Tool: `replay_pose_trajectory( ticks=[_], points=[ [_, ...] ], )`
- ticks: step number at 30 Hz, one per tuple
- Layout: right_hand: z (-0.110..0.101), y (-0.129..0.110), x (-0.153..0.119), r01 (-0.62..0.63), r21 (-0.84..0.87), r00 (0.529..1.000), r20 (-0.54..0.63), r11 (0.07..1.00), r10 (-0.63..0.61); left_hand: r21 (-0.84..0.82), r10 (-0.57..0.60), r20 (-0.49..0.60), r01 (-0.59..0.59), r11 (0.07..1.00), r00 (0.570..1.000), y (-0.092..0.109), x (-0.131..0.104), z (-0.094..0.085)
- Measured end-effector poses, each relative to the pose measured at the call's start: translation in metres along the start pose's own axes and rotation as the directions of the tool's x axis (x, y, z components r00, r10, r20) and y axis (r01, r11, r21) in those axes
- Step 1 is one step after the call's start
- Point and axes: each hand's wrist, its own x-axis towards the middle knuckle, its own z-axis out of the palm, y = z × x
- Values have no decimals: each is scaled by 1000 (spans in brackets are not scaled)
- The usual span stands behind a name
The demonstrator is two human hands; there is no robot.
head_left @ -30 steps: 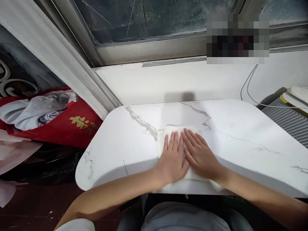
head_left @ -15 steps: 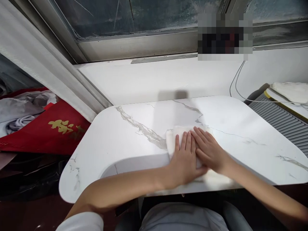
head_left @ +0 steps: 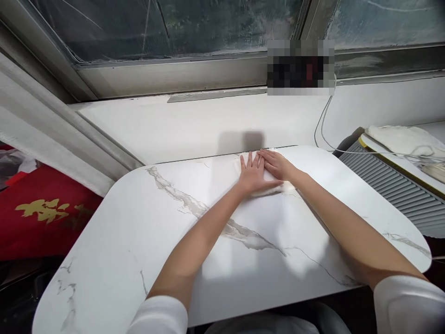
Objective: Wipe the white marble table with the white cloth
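Observation:
A folded white cloth (head_left: 269,189) lies flat near the far edge of the white marble-patterned table (head_left: 132,222). My left hand (head_left: 253,175) presses flat on top of it, fingers spread and thumb pointing right. Beside it, my right hand (head_left: 276,163) also lies flat on the cloth, its fingertips touching or overlapping the left fingers. Both arms are stretched forward across the tabletop. Much of the cloth is hidden beneath the hands.
Behind the table runs a white wall (head_left: 167,127) below a window (head_left: 215,28). A red bag with gold characters (head_left: 52,213) is at the left. On the right are a grey ribbed surface (head_left: 392,185), another white cloth (head_left: 403,139) and a thin cable (head_left: 321,118).
Both hands have slid the cloth away from me, from the table's near side to its far edge. My arms are now more extended, and the camera view has shifted.

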Motion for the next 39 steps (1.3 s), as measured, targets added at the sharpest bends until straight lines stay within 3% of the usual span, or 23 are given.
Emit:
replay_pose_trajectory(
  ticks=[4, 7, 12, 16, 19, 21, 27, 31, 34, 39],
  points=[
    [0, -5, -10, -21, -26, 1000, 8, 999, 21, -13, -33, 17, 33, 999, 999, 7, -10, 2],
    [-3, -13, -36, -12, -31, 1000, -4, 999, 12, -8, -21, 43, 21, 1000, 999, 25, -27, 5],
    [-17, -33, -119, 30, -33, 999, -36, 999, -31, -33, 20, 32, -19, 999, 999, 78, -79, 18],
    [-30, -55, -197, 24, -54, 998, -57, 998, -27, -96, 166, 35, -162, 982, 985, 118, -130, 28],
    [-37, -69, -240, -33, -69, 995, -91, 997, 27, -164, 287, 23, -280, 946, 958, 133, -153, 27],
    [-40, -75, -256, -86, -70, 991, -109, 994, 78, -210, 330, 28, -317, 925, 944, 134, -156, 24],
    [-42, -75, -258, -180, -89, 983, -39, 980, 177, -326, 278, 211, -201, 924, 937, 121, -131, 13],
    [-44, -53, -240, -178, -104, 984, -4, 978, 179, -278, 246, 206, -185, 943, 947, 121, -108, 17],
    [-44, -20, -213, -197, -114, 979, 29, 974, 201, -211, 209, 188, -168, 963, 960, 123, -73, 25],
    [-42, 42, -140, -311, -140, 948, 18, 940, 317, -52, 101, 157, -94, 994, 982, 118, 10, 35]
  ],
)
